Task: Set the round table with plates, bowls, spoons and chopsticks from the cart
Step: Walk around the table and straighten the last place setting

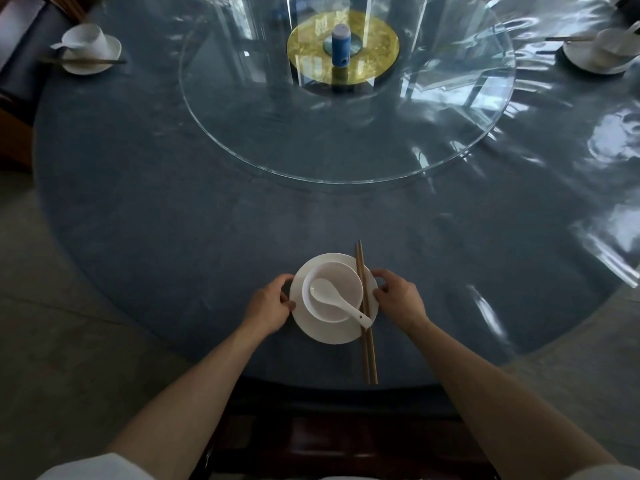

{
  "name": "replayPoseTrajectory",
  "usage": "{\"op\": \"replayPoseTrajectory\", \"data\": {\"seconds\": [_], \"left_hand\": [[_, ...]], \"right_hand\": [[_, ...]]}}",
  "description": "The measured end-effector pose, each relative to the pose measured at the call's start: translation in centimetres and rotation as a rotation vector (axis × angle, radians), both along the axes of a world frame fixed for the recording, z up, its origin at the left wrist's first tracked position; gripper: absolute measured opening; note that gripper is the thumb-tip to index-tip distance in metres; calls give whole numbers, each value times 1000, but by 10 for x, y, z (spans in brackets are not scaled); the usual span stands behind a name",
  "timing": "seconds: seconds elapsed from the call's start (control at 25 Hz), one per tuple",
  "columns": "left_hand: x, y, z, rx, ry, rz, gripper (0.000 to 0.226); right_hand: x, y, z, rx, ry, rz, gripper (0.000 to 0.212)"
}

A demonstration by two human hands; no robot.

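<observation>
Near edge of the round dark-blue worktop [138, 202]: a white round ceramic plate [311, 327] carries a white ceramic bowl [343, 275] holding a white ceramic spoon [332, 297]. Two brown wooden chopsticks [367, 355] lie across the plate's right side. Left hand [268, 304] and right hand [398, 294] grip opposite plate rims, fingers curled on them.
</observation>
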State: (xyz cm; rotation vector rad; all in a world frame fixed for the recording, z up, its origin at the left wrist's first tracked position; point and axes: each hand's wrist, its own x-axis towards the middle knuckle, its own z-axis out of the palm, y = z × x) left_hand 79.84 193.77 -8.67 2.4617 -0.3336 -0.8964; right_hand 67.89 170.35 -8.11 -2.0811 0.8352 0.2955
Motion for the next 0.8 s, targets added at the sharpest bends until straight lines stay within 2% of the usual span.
{"op": "replayPoseTrajectory", "data": {"seconds": [0.68, 0.8], "left_hand": [[-21, -2, 1, 15, -3, -48, 49], [-25, -1, 0, 13, -3, -41, 49]], "right_hand": [[-27, 1, -9, -13, -24, -15, 34], [-32, 4, -8, -75, -20, -35, 33]]}}
